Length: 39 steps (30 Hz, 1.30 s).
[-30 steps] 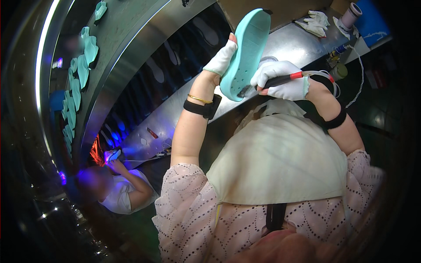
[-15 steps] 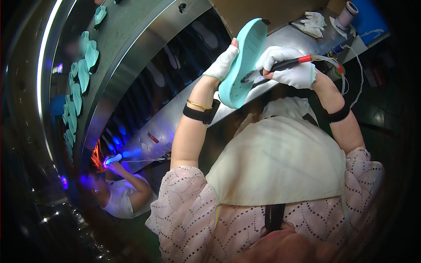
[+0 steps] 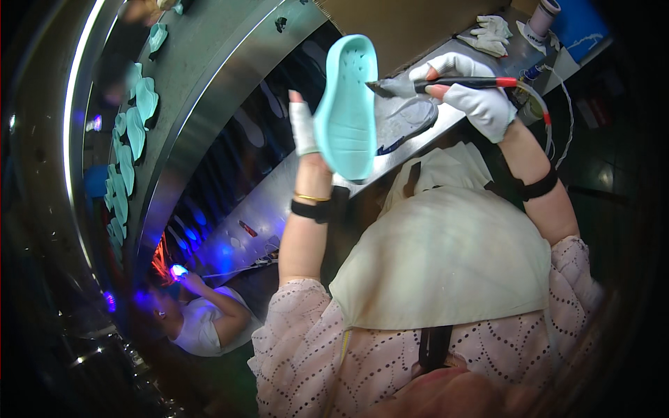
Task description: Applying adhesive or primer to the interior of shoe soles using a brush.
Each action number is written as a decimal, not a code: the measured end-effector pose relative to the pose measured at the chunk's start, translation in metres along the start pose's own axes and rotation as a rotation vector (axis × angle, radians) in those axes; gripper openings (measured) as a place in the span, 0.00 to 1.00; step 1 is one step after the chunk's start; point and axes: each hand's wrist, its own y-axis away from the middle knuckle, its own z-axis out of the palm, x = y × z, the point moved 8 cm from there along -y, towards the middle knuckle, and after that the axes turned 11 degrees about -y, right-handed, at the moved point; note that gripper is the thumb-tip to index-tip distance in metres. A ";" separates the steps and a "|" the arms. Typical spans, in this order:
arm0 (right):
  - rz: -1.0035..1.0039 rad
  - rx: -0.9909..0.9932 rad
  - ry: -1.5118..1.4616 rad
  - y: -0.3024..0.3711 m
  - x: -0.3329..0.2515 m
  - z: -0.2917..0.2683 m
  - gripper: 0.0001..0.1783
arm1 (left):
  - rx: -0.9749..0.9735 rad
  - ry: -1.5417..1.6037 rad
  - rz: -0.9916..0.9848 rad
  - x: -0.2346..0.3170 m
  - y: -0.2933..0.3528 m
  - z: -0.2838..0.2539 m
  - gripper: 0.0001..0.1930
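Observation:
My left hand (image 3: 304, 129), in a white glove with bare fingertips, holds a turquoise shoe sole (image 3: 346, 122) upright by its left side. Its hollowed face is toward me, with small holes near the upper end. Most of the left fingers are hidden behind the sole. Gripped in my gloved right hand (image 3: 477, 97) is a brush (image 3: 453, 83) with a black handle, a red band and a thin tube at its back. The dark bristle tip points left and overlaps the sole's right edge; I cannot tell whether it touches. Below the brush, a grey sole-shaped piece (image 3: 408, 124) lies on the metal bench.
Several turquoise soles (image 3: 136, 118) lie on the conveyor belt (image 3: 202, 49) at left. Dark slots with sole shapes run under its edge. White gloves (image 3: 490, 33) and a spool (image 3: 542, 19) sit at the back right. Another person (image 3: 212, 317) works under blue light at lower left.
The sole has been turned end for end, its holed end now at the top, and shifted left. The brush has backed off from the sole's inner face to its right edge.

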 end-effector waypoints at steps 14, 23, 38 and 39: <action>-0.262 0.018 0.305 -0.021 0.017 0.009 0.07 | 0.017 0.020 0.040 -0.081 -0.023 0.057 0.39; -0.449 -0.062 0.631 0.008 0.006 0.042 0.07 | 0.244 -0.005 0.212 -0.058 -0.021 0.031 0.31; 0.095 0.008 0.175 0.032 0.052 0.022 0.04 | 0.050 0.140 0.220 -0.041 -0.014 0.035 0.35; 0.051 0.005 0.108 0.036 0.050 0.025 0.04 | 0.049 0.140 0.221 -0.040 -0.015 0.032 0.35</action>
